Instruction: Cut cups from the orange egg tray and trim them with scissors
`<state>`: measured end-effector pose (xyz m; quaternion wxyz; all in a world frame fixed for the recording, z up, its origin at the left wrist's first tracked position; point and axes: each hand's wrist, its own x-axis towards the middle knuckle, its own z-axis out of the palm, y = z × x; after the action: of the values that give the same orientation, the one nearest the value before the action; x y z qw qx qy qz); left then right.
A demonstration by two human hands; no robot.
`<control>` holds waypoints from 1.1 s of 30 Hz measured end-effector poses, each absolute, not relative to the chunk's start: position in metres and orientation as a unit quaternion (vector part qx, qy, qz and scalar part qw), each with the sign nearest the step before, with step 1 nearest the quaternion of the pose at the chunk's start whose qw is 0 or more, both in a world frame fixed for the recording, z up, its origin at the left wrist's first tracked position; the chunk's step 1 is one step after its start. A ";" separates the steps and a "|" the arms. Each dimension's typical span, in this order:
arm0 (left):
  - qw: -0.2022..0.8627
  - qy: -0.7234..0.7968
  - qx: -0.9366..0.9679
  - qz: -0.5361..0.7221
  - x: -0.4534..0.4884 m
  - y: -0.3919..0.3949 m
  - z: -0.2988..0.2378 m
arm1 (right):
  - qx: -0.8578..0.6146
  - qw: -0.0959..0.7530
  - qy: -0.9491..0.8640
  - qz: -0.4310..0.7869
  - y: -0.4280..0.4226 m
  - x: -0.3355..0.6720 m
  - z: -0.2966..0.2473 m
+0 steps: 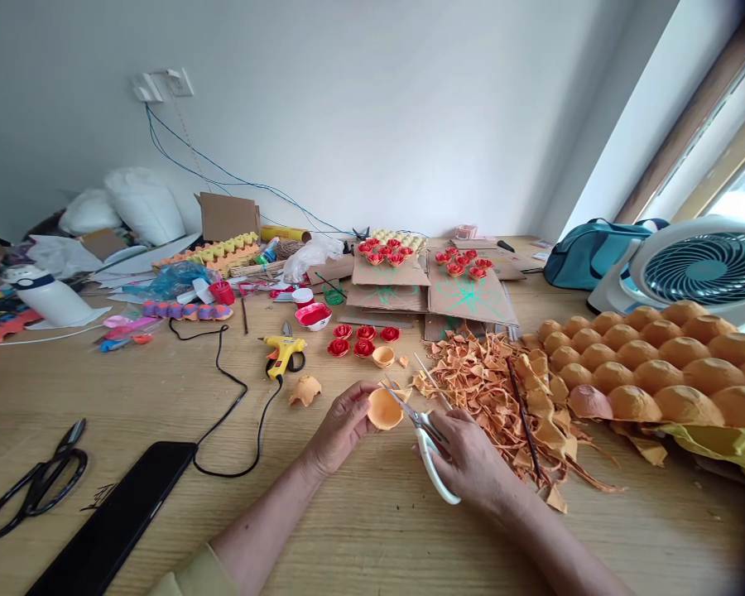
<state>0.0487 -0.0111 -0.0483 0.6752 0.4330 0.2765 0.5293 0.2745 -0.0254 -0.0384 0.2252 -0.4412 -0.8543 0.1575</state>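
Wooden table [130, 389], left hand [341, 426] holding orange cup [385, 409], right hand [472, 463] holding scissors [420, 425]

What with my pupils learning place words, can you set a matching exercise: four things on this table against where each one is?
Things
1. white scissors
2. orange cup
3. glue gun
4. black scissors

Places
A. far left on the table, beside the phone
B. in the left hand
C. beyond the hands, just left of the red roses
D. in the right hand

Pairs: 1-D, 2-B, 3-C, 4-A
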 end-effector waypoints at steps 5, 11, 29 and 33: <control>0.665 0.288 0.473 0.501 0.048 -0.011 -0.050 | -0.429 0.247 -0.859 0.129 -0.024 0.275 -0.039; 0.661 0.302 0.470 0.501 0.048 -0.012 -0.049 | -0.417 0.250 -0.864 0.132 -0.025 0.275 -0.038; 0.673 0.286 0.402 0.552 0.053 -0.012 -0.047 | -0.435 0.213 -0.864 0.139 -0.028 0.273 -0.038; 0.661 0.298 0.427 0.541 0.052 -0.012 -0.046 | -0.426 0.236 -0.863 0.133 -0.027 0.273 -0.040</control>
<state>0.0520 -0.0124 -0.0461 0.6606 0.4270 0.2979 0.5409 0.2728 -0.0267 -0.0404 0.2358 -0.4264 -0.8631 0.1326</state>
